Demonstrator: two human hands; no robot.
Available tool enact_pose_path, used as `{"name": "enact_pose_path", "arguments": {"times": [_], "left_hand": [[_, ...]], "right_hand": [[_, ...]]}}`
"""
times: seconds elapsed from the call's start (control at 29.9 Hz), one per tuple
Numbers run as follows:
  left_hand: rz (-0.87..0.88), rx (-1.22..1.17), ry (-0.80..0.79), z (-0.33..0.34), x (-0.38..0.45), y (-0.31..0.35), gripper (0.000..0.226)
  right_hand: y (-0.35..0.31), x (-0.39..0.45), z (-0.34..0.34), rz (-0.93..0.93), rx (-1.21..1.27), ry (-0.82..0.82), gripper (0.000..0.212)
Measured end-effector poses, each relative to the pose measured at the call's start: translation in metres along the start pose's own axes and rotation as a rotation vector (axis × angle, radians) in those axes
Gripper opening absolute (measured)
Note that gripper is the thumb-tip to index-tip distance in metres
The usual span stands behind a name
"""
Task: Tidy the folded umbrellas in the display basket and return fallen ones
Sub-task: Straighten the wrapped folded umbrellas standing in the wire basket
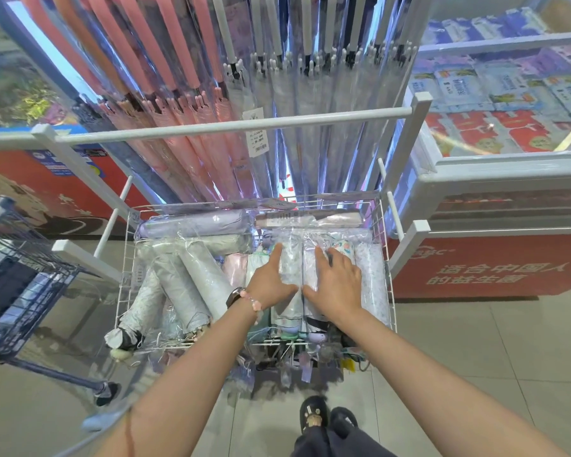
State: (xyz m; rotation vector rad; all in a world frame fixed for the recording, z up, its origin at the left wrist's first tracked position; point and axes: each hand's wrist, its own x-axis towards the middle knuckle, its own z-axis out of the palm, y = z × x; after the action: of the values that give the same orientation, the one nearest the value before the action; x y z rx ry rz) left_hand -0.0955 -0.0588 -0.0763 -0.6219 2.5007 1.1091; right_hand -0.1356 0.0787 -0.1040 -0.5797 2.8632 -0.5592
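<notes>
A white wire display basket (126,258) holds several folded umbrellas in clear plastic sleeves. On the right side they lie in a neat row; my left hand (269,278) and my right hand (338,280) rest flat on two neighbouring pale umbrellas (290,268), fingers spread, thumbs nearly touching. Neither hand grips anything. On the left side, grey umbrellas (195,278) lie slanted and crossed, with one handle (122,339) poking over the front rim. A lilac umbrella (195,225) and a brownish one (310,219) lie crosswise at the back.
Long pink and white umbrellas (185,77) hang on the white rack (231,127) above the basket. A blue shopping cart (17,285) stands at left. A glass-topped freezer (495,179) is at right. Tags dangle below the basket front. My shoes (327,420) are on the tiled floor.
</notes>
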Motion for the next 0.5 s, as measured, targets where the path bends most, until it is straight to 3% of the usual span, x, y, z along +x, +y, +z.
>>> {"name": "enact_pose_path", "arguments": {"times": [0.37,0.43,0.5], "left_hand": [[0.035,-0.019,0.088,0.004,-0.005,-0.006,0.095],[0.024,-0.057,0.122,0.003,-0.008,-0.010,0.087],[0.010,-0.098,0.181,-0.002,-0.011,-0.013,0.066]], "right_hand": [[0.004,0.004,-0.011,-0.012,0.007,-0.105,0.089],[0.002,0.003,-0.011,-0.005,0.025,-0.095,0.086],[0.001,0.003,-0.012,-0.014,0.030,-0.088,0.079]]}}
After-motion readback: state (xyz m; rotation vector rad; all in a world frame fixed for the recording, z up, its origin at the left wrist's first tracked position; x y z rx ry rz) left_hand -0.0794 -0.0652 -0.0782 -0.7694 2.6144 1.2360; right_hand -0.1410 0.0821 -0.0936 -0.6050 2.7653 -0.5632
